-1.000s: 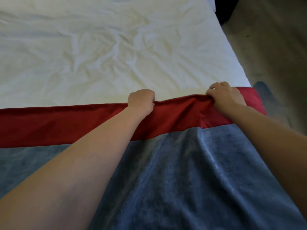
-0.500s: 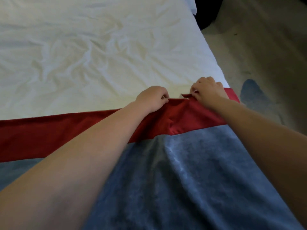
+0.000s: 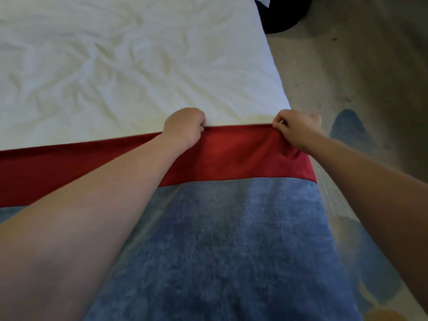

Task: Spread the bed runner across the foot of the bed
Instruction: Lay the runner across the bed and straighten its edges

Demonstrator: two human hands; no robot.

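Gripping the far red edge of the bed runner (image 3: 234, 154), laid across the bed (image 3: 272, 75): left hand (image 3: 183, 128) fisted, right hand (image 3: 297, 132) pinching at the bed's right side. Beyond, wrinkled sheet (image 3: 115, 66); rightward, floor (image 3: 359, 66).

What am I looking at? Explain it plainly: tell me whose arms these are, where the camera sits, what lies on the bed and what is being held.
There is no machine here. A person is working with two bare hands. Every picture comes from one wide-angle camera worn on the person's head, looking forward and down, so both forearms reach in from the bottom of the view.

The surface is a crumpled white bed sheet. Across its near end lies the bed runner, a long cloth that is red along its far edge and blue nearer the person.

The left hand has its fingers curled round the red edge. The right hand pinches the same edge near the right side. The floor shows on the right.
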